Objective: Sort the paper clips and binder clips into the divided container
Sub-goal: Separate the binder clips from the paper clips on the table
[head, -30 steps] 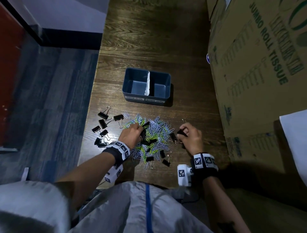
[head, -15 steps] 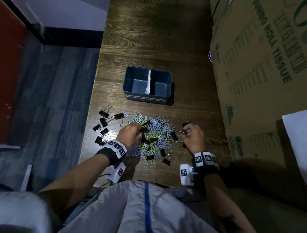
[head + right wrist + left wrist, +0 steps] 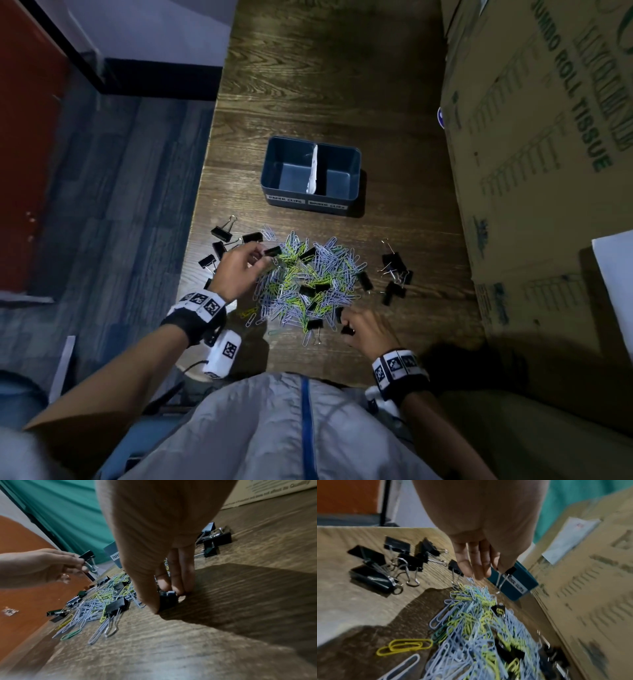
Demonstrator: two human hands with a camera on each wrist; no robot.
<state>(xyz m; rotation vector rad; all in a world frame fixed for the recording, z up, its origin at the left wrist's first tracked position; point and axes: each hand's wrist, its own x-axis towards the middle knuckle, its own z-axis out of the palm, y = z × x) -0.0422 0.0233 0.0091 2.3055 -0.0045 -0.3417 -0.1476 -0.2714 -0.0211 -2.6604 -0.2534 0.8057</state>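
Head view: L hand raised, pinching binder clip; R hand fingertips down, gripping black clip.

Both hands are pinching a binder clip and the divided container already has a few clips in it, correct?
Not quite. The divided container is empty in both compartments, as the head view shows. The rest holds: the left hand pinches a binder clip and the right hand pinches another.

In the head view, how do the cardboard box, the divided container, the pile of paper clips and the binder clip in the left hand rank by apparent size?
1. cardboard box, largest by far
2. pile of paper clips
3. divided container, slightly smaller than the pile
4. binder clip that the left hand pinches, smallest
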